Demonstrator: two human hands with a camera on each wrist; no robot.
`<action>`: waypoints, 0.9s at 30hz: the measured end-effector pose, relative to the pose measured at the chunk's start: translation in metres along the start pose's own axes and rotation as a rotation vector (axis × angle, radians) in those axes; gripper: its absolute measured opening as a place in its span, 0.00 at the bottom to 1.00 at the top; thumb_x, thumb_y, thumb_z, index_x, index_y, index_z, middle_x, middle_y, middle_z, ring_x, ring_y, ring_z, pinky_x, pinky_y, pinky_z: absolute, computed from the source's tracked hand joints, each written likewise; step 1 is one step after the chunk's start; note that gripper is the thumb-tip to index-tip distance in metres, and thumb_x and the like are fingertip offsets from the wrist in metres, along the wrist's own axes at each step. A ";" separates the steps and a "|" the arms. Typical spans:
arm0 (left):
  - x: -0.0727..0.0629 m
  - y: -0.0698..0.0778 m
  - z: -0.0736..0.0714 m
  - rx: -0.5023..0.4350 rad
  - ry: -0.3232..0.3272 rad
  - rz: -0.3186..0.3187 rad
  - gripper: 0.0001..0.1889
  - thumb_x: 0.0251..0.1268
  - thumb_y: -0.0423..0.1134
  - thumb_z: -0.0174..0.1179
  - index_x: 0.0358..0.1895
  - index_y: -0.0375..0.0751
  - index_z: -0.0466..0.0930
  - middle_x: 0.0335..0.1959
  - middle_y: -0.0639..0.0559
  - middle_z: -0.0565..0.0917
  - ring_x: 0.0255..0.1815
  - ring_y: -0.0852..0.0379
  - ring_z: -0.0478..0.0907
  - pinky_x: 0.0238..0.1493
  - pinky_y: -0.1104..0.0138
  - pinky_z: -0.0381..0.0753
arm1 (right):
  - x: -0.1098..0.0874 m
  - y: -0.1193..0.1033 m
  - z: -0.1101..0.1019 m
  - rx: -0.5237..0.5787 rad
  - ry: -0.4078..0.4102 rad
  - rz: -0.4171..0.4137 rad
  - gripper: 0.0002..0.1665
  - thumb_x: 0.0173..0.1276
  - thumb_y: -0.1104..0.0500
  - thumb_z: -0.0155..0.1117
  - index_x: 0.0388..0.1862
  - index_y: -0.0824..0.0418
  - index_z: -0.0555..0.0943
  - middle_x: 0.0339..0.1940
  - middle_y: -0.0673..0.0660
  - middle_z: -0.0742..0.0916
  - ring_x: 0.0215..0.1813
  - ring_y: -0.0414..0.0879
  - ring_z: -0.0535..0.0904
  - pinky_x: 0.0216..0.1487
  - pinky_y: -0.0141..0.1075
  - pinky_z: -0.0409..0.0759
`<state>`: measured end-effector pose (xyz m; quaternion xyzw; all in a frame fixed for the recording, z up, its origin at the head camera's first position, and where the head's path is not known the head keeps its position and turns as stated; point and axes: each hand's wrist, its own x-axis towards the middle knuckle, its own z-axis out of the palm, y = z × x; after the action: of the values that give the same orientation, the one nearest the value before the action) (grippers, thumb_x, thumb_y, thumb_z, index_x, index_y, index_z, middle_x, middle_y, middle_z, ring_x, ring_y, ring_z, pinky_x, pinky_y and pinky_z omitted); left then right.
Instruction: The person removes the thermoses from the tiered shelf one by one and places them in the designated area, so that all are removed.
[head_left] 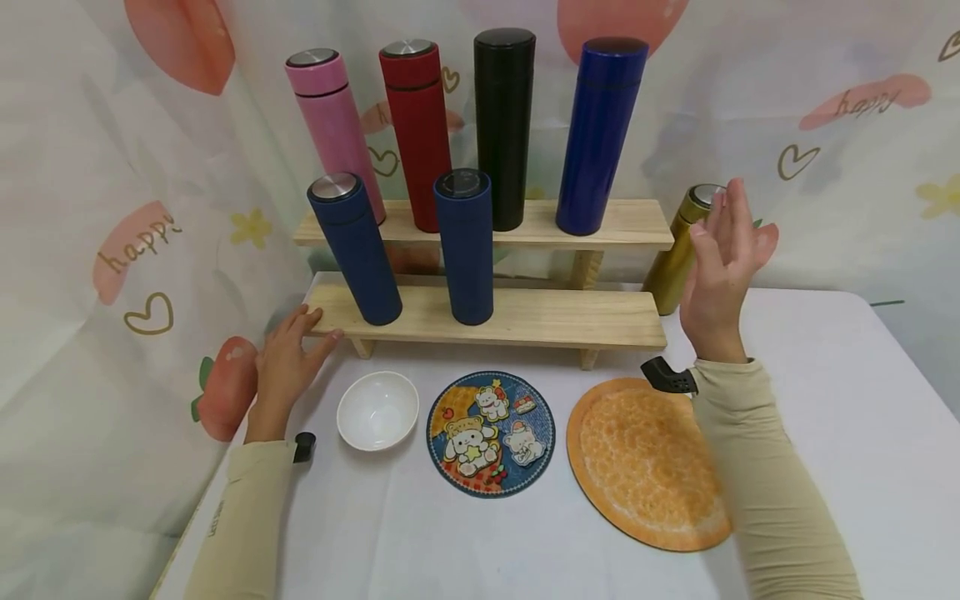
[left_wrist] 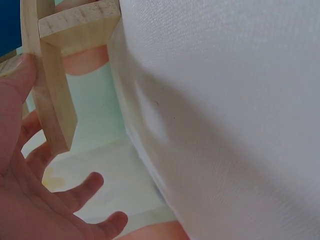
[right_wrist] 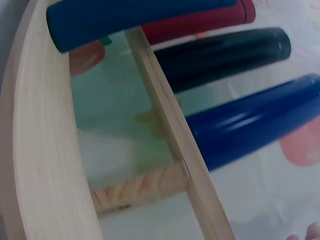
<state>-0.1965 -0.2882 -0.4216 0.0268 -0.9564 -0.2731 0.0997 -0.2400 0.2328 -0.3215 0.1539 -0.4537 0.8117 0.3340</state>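
Observation:
My left hand (head_left: 288,367) is at the left end of the two-tier wooden shelf (head_left: 570,317). In the left wrist view its thumb lies against the lower board (left_wrist: 55,100), with the first fingers round the board's end and the other two spread. My right hand (head_left: 720,283) is raised beside the shelf's right end, fingers upright, holding nothing. It partly covers a gold thermos flask (head_left: 675,250) standing behind it. Two dark blue flasks, one left (head_left: 356,250) and one nearer the middle (head_left: 465,250), stand on the lower board.
The upper board carries pink (head_left: 337,133), red (head_left: 416,133), black (head_left: 504,133) and glossy blue (head_left: 603,133) flasks. In front lie a white bowl (head_left: 377,412), a round cartoon mat (head_left: 491,467) and an orange round mat (head_left: 645,458), partly under my right forearm. A printed cloth (head_left: 825,208) hangs behind.

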 end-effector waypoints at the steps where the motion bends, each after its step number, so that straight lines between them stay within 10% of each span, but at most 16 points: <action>1: 0.000 0.000 0.000 -0.001 0.000 0.000 0.39 0.80 0.61 0.59 0.81 0.37 0.68 0.84 0.36 0.62 0.79 0.22 0.58 0.67 0.21 0.53 | -0.003 0.002 0.003 0.003 -0.016 -0.003 0.43 0.70 0.71 0.55 0.84 0.73 0.58 0.87 0.62 0.62 0.85 0.48 0.61 0.81 0.35 0.58; 17: 0.001 0.002 -0.001 -0.016 -0.015 -0.016 0.40 0.80 0.62 0.59 0.82 0.38 0.66 0.85 0.37 0.61 0.79 0.23 0.60 0.68 0.22 0.51 | -0.034 0.033 0.057 -0.153 -0.275 0.042 0.39 0.74 0.66 0.60 0.82 0.72 0.65 0.74 0.73 0.74 0.72 0.70 0.73 0.76 0.49 0.70; 27: 0.001 0.002 -0.001 -0.019 -0.012 -0.016 0.40 0.80 0.62 0.59 0.82 0.37 0.67 0.85 0.37 0.60 0.78 0.22 0.61 0.68 0.21 0.51 | -0.058 0.056 0.091 -0.202 -0.340 0.162 0.44 0.70 0.65 0.69 0.83 0.66 0.65 0.62 0.62 0.78 0.64 0.58 0.77 0.70 0.46 0.73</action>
<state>-0.1969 -0.2873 -0.4202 0.0321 -0.9541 -0.2832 0.0920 -0.2402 0.1123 -0.3399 0.2172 -0.5936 0.7486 0.2002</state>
